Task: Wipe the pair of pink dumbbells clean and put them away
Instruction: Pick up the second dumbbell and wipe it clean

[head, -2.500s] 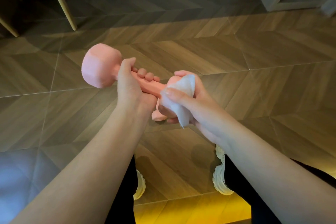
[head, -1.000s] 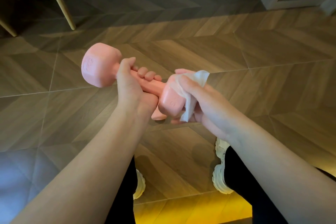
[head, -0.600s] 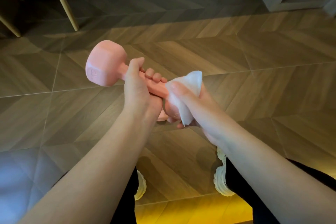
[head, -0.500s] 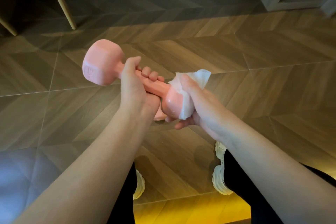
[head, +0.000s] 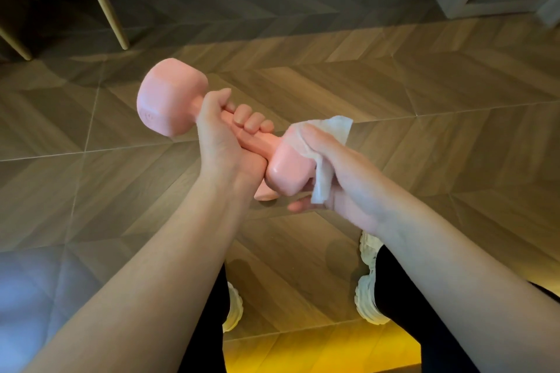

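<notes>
Pink dumbbell held in both hands above the wooden floor, white wipe applied to its near head.
The left hand is closed fully around the handle, and the far head projects up and to the left of the fist. The right hand cups the near head from the right, fingers curled over the wipe and pressing it against that head. The dumbbell is tilted, near head lower, clear of the floor and above the pale shoes.
</notes>
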